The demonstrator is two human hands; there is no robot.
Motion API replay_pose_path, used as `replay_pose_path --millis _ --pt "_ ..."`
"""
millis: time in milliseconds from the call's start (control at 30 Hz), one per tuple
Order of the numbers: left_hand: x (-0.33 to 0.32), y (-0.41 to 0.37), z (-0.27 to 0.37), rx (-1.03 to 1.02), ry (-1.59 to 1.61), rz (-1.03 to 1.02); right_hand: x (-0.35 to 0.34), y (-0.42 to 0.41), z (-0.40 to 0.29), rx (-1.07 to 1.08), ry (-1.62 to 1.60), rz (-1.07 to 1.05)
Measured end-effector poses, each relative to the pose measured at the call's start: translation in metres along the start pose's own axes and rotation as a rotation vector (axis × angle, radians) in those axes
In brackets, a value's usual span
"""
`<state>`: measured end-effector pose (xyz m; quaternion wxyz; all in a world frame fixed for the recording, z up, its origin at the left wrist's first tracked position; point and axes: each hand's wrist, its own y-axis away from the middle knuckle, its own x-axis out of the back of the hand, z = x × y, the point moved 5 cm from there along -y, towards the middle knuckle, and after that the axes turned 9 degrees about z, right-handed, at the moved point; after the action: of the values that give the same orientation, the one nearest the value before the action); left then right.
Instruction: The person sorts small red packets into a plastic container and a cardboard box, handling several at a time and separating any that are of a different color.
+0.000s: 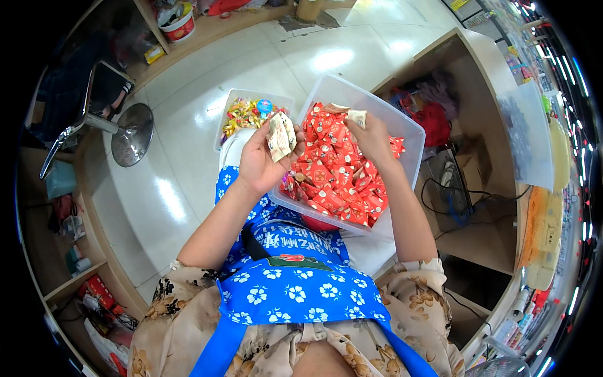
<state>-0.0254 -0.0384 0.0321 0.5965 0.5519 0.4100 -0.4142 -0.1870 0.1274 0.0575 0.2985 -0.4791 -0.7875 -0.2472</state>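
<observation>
My left hand (264, 153) is palm up, its fingers curled around several cream-coloured wrapped packets (281, 136). Over the back part of a large clear plastic bin (414, 136), my right hand (374, 139) pinches another cream packet (357, 118) between thumb and fingers. The bin is filled with small red wrapped packets (330, 174), and it rests against my lap, tilted. One more pale packet (335, 108) lies on the red ones near the rear corner. Beyond my left hand is a smaller clear tub (235, 94) of mixed wrapped sweets (242, 115), partly hidden by the hand.
To the left stands a chrome stool base (133, 134) on the tiled floor (179, 141). Wooden shelving (490, 118) with cables and bags borders the right side. A red-and-white bucket (179, 26) sits on a shelf at the back. A blue flowered apron (297, 292) covers my lap.
</observation>
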Motion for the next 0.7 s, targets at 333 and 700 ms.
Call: replay_pose_path --millis 333,700 --pt "-0.004 0.003 0.001 0.007 -0.04 -0.032 -0.045 -0.041 0.011 0.193 0.306 0.159" --pt "-0.029 -0.002 -0.049 -0.354 -1.142 0.118 -0.062 0.092 -0.05 -0.229 -1.099 0.077"
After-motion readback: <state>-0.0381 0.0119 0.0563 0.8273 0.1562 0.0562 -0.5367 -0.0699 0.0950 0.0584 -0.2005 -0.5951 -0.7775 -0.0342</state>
